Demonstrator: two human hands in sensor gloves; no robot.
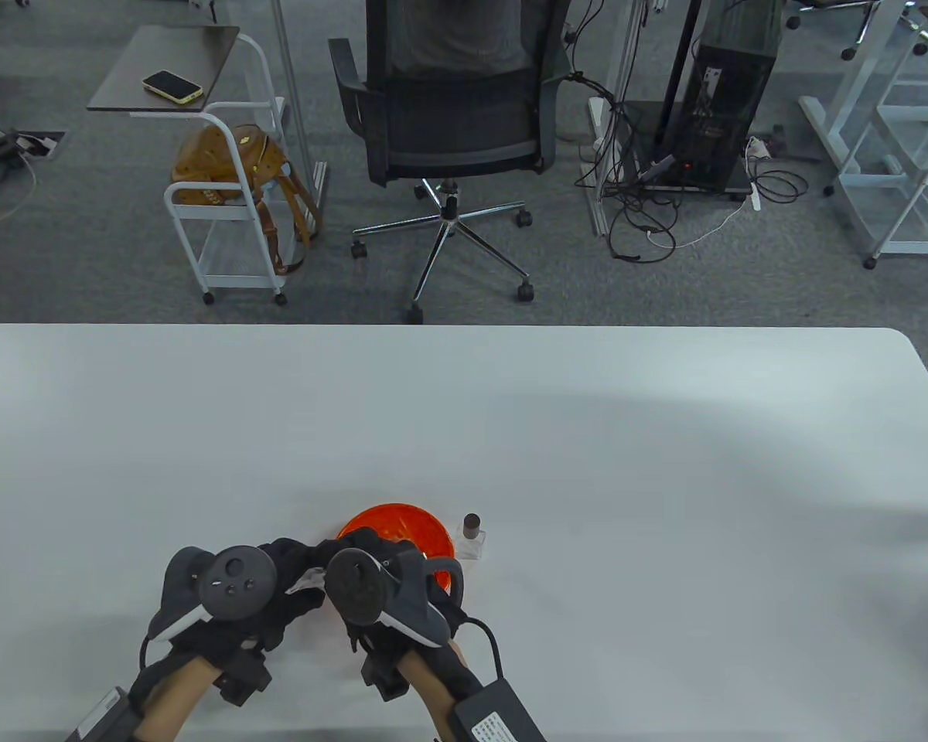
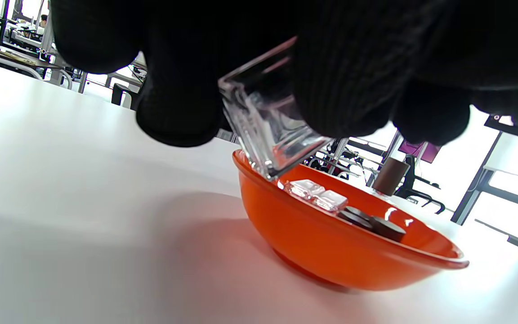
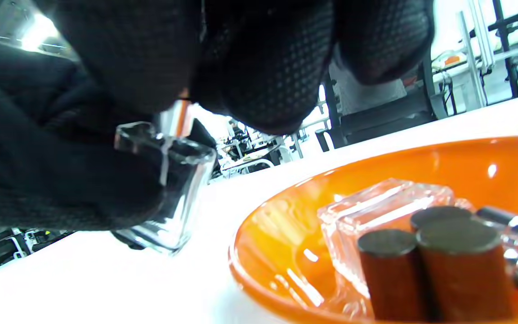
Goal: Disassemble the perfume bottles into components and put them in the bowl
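We judge ourselves partway through: the orange bowl (image 1: 402, 522) already holds clear glass bodies (image 3: 376, 202) and brown caps (image 3: 461, 270), our left hand (image 1: 224, 595) and right hand (image 1: 383, 591) both clasp a glass bottle (image 2: 268, 130) beside its rim, and one capped bottle (image 1: 472, 537) stands untouched just beyond.

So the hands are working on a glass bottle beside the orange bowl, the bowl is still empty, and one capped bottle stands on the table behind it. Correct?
Not quite: the orange bowl is not empty. The right wrist view shows clear glass bottle bodies and dark caps already lying in it. The rest holds: both hands are on a glass bottle beside the bowl, and a capped bottle stands on the table behind it in the table view.
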